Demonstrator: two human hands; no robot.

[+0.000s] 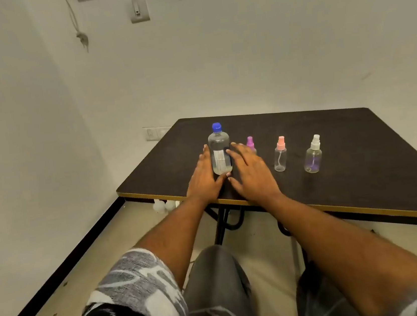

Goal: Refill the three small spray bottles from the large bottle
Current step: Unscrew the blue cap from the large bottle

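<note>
A large clear bottle with a blue cap and a white label stands upright near the front left of the dark table. My left hand lies against its left side, thumb at its base, fingers apart. My right hand rests just right of it, fingers spread, fingertips touching the bottle. Neither hand has closed around it. To the right stand three small spray bottles in a row: a purple-capped one partly hidden behind my right hand, a pink-capped one and a white-capped one.
The table's front edge has a yellow trim and sits over my knees. White walls close in behind and to the left. Black table legs and small white objects show under the table's left corner.
</note>
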